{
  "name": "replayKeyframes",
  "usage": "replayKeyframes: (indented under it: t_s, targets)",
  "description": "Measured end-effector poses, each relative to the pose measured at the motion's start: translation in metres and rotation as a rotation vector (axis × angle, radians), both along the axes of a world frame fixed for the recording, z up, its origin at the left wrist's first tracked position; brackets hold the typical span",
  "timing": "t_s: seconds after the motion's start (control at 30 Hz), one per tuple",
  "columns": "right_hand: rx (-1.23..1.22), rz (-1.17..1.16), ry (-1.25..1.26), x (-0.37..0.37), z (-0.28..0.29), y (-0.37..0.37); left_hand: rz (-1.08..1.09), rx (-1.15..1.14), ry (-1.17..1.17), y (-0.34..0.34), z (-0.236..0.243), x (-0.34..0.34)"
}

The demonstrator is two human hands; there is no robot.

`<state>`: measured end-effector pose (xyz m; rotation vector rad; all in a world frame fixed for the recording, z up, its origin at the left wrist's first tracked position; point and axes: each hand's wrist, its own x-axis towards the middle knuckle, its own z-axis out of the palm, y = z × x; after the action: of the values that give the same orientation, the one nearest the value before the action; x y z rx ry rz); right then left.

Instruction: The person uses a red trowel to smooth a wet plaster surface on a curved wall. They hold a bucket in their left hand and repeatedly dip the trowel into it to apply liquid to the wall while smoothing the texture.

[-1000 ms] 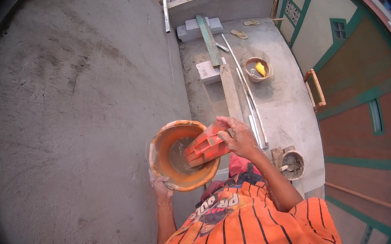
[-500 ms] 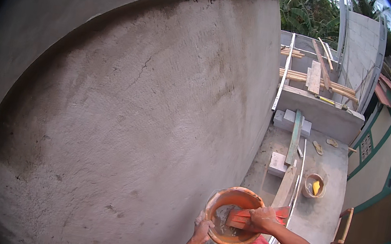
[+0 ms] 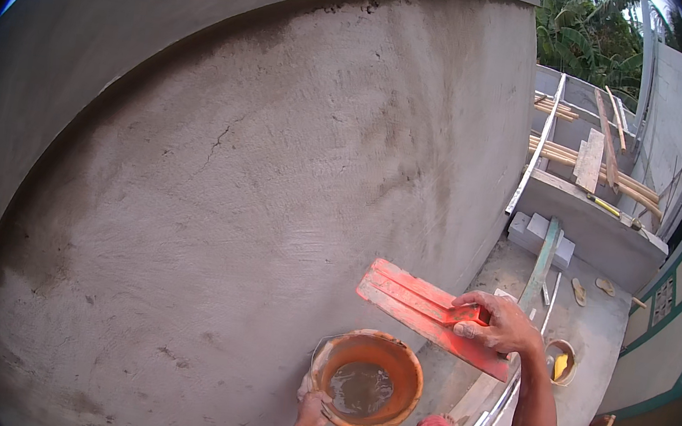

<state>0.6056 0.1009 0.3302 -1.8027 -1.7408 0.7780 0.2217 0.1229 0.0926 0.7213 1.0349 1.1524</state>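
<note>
An orange bucket (image 3: 404, 391) with greyish liquid in its bottom is gripped at its left rim by my left hand (image 3: 312, 405). My right hand (image 3: 499, 322) is wrapped round the handle of a red plastering float (image 3: 406, 292), its long flat blade smeared with grey. The float is raised beyond the bucket and to its right, close to the wall. A broad rough grey plastered wall (image 3: 237, 226) fills the left and middle of the view, with a thin crack and darker damp patches along its upper edge.
On the floor at right stand a second bucket (image 3: 571, 361) with a yellow thing in it, long planks (image 3: 541, 263), pale blocks (image 3: 562, 249) and sandals (image 3: 578, 292). Farther off, bamboo poles and boards (image 3: 590, 158) lie across low walls. A green-trimmed building (image 3: 674, 305) edges the right.
My right hand has lifted the float out of the bucket and up toward the wall. The bucket in my left hand now sits lower and farther left, as the view has shifted.
</note>
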Motion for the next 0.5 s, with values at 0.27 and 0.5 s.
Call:
replayKeyframes:
  t_s: [0.27, 0.5]
  targets:
    - [1.026, -0.21, 0.435, 0.095, 0.096, 0.164, 0.354, -0.004, -0.21, -0.011, 0.082, 0.069]
    - [1.103, -0.329, 0.432, 0.14, 0.143, 0.279, 0.398, 0.1, -0.215, -0.006, 0.099, 0.089]
